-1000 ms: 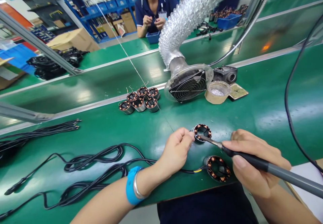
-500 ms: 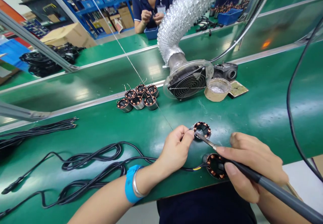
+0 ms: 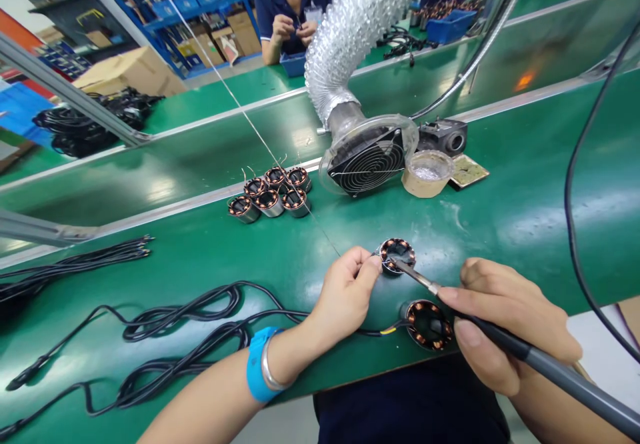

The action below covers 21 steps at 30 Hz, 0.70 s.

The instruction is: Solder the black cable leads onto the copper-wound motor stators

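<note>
My left hand is closed in a pinch at the left side of a small stator with copper windings. A thin solder wire runs down from above into this pinch; the fingers hide its end. Held like a pen in my right hand is a soldering iron, its tip over the inside of the same stator. Nearer the table edge lies a second stator, joined to a black cable with a yellow lead, close to my right fingers.
Several stators stand grouped at the back rail. A fan hood on a foil duct sits beside a round tub and an iron stand. Coiled cables lie left. A co-worker sits opposite.
The iron's tip has drawn slightly back to the right, and my right hand moved a little right with it. My left hand keeps its pinch beside the stator. The view has shifted slightly.
</note>
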Tool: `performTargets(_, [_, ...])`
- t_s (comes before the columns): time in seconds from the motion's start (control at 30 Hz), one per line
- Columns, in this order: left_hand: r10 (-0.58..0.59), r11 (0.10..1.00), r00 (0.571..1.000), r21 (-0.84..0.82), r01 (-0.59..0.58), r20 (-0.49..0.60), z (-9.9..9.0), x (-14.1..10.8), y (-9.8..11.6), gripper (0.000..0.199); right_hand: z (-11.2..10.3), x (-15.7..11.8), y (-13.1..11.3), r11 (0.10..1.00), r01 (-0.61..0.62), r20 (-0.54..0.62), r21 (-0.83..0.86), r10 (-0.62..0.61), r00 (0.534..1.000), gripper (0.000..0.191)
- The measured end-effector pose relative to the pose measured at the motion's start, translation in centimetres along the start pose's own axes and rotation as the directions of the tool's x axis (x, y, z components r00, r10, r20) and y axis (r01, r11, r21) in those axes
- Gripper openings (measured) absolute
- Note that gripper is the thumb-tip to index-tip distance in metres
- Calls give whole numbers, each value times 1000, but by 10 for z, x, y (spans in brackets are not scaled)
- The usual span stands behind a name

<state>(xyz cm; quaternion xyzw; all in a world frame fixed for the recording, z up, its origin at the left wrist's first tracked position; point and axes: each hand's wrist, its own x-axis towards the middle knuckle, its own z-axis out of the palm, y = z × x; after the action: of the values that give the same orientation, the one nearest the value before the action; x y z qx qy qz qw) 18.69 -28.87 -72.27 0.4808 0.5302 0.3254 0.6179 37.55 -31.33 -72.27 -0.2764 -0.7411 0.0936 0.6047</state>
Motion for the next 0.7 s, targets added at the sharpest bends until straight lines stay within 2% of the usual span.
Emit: performTargets(0.7, [6,1000,1000,-15,-6,1,0,0,2,33,3,6,0,1000,17,15,26,-18,1000,38])
